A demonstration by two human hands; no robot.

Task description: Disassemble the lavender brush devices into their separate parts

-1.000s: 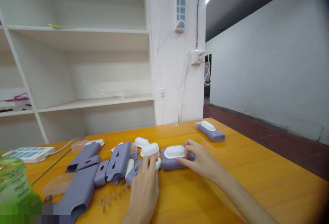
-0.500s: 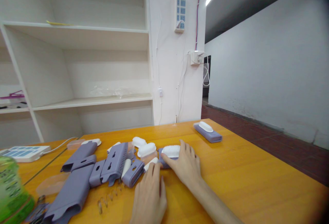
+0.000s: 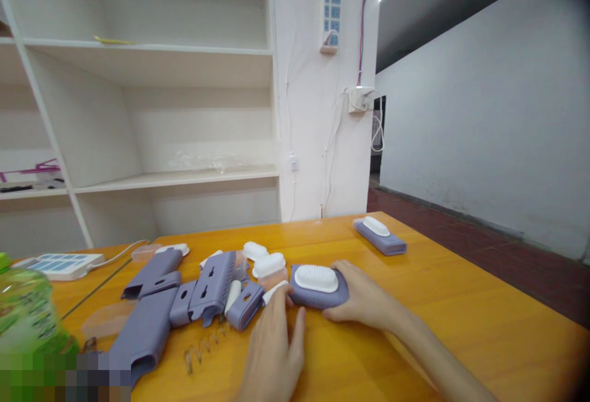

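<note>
My right hand (image 3: 362,294) grips the right end of a purple plastic casing (image 3: 318,300), thumb at the near side and fingers at the far side. On top of the casing lies a white oval piece (image 3: 316,278) with a studded surface. My left hand (image 3: 276,346) rests at the casing's left end, its thumb apart from the fingers. Its fingertips reach the near left corner; whether they press on it I cannot tell. Just left of those fingers are a white piece (image 3: 275,292) and a short purple sleeve (image 3: 246,305) with a slot.
Several purple casings (image 3: 146,322) lie at left, with a coiled spring (image 3: 203,348) in front. White oval pieces (image 3: 270,264) sit behind. A green bottle (image 3: 32,316) and a power strip (image 3: 67,265) stand far left. Another purple casing (image 3: 381,239) lies at the back right.
My right hand has moved from the white oval piece's top to the casing's right end, baring the studded piece. My left hand stays close by. The view has shifted slightly.
</note>
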